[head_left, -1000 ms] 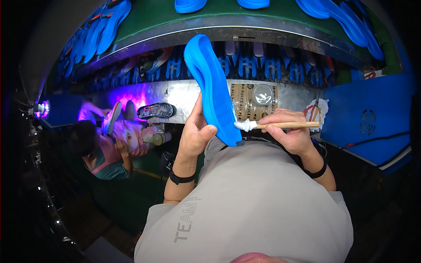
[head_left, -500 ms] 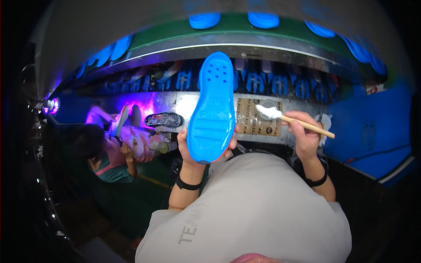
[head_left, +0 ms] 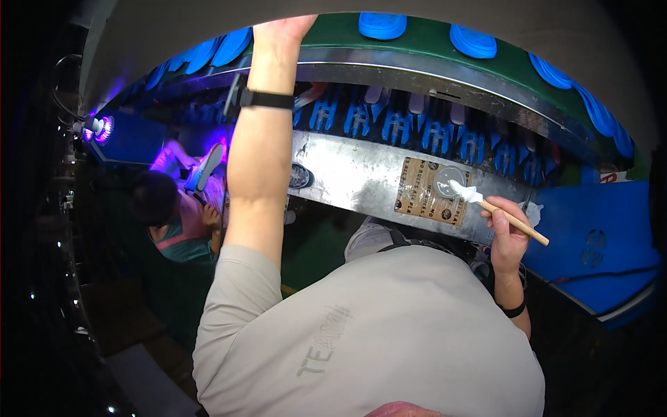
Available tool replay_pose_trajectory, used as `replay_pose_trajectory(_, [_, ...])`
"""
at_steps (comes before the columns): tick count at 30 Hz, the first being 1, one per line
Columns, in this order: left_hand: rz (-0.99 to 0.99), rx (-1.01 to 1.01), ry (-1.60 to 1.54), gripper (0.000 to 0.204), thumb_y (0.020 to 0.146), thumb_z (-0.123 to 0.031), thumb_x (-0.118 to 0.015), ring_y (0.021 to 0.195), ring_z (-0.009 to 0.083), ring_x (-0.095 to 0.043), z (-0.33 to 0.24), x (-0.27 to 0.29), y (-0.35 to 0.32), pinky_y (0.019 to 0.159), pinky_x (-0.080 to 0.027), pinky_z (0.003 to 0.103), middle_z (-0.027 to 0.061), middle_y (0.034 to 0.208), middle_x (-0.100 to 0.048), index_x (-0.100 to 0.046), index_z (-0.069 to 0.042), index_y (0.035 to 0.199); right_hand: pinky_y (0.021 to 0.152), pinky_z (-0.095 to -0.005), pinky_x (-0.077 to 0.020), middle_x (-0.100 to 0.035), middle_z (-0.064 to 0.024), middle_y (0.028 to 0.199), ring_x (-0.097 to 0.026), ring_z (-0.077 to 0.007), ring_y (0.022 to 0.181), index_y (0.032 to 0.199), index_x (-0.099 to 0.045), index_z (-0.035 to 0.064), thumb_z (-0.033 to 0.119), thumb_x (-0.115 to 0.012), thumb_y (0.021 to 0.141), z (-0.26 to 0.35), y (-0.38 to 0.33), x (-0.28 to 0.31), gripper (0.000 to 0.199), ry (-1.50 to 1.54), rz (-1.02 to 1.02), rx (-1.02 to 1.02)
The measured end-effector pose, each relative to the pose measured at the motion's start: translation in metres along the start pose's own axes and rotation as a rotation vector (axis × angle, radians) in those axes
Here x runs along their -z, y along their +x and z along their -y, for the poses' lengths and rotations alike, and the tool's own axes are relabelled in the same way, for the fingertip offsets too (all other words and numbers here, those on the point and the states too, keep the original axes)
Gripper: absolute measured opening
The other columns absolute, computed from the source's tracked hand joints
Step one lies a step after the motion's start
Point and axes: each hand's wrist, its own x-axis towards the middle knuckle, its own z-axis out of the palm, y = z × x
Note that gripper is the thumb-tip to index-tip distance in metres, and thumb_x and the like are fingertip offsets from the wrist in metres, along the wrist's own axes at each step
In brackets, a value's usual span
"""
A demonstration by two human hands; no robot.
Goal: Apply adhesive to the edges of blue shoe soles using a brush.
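Observation:
My left arm stretches far forward, and my left hand (head_left: 283,29) is over the green conveyor belt (head_left: 326,38). Its fingers are hidden behind the grey overhead cover, so whatever they hold does not show. On the right, my right hand (head_left: 511,236) is closed around the wooden handle of a brush (head_left: 517,222). The brush's white head is over a round shallow dish (head_left: 445,176) of clear-looking liquid. Under the dish lies a piece of printed brown cardboard (head_left: 415,189) on the metal bench (head_left: 347,177).
Several blue shoe soles (head_left: 382,26) lie along the belt. Below it hangs a row of blue racks (head_left: 396,126). A dark shoe (head_left: 300,176) is partly behind my left arm. At left, a co-worker (head_left: 177,222) holds a shoe (head_left: 204,169) near a purple lamp (head_left: 103,129).
My left hand, which held a blue shoe sole upright before me, has gone forward to the belt, and that sole is no longer visible in it. My right hand still holds the brush.

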Motion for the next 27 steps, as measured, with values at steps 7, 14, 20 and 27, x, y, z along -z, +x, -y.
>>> replay_pose_trajectory(7, [-0.719, -0.772, 2.212, 0.044, 0.091, -0.036, -0.063, 0.100, 0.0408, -0.071, -0.050, 0.173, 0.010, 0.084, -0.058, 0.048, 0.0255, 0.101, -0.074, -0.073, 0.005, 0.103, 0.072, -0.0216, -0.0485, -0.074, -0.0102, 0.100, -0.062, -0.0083, 0.082, 0.120, -0.069, -0.0043, 0.005, -0.062, 0.099, -0.005, -0.010, -0.005, 0.024, -0.004, -0.002, -0.094])
replay_pose_trajectory(14, [-0.936, 0.367, 1.878, 0.046, 0.089, -0.042, -0.069, 0.081, 0.0272, -0.071, -0.107, 0.287, 0.006, 0.075, -0.058, 0.038, 0.0184, 0.095, -0.073, -0.072, 0.003, 0.097, 0.077, -0.0253, -0.0516, -0.075, -0.0081, 0.100, -0.064, -0.0107, 0.086, 0.116, -0.071, -0.0012, 0.004, -0.066, 0.096, -0.030, -0.006, 0.002, 0.022, -0.136, 0.010, -0.142])
replay_pose_trajectory(20, [-0.924, 0.066, 0.815, 0.023, 0.096, -0.005, -0.065, 0.073, 0.0269, -0.072, -0.080, 0.239, -0.035, 0.056, -0.059, 0.031, 0.0209, 0.090, -0.066, -0.058, 0.015, 0.105, 0.075, -0.0269, -0.0528, -0.076, -0.0087, 0.093, -0.066, -0.0129, 0.078, 0.103, -0.074, 0.0012, 0.011, -0.068, 0.095, -0.091, 0.021, 0.014, 0.014, -0.486, -0.030, -0.058])
replay_pose_trajectory(27, [-0.532, -0.368, 0.643, 0.025, 0.104, -0.013, -0.053, 0.102, 0.0310, -0.069, -0.073, 0.195, -0.142, 0.092, -0.057, 0.052, 0.0178, 0.110, -0.066, -0.059, 0.009, 0.112, 0.070, -0.0388, -0.0564, -0.074, -0.0173, 0.081, -0.073, -0.0317, 0.074, 0.097, -0.076, 0.0043, 0.026, -0.070, 0.091, -0.158, 0.034, 0.020, 0.024, -0.719, 0.044, -0.195])
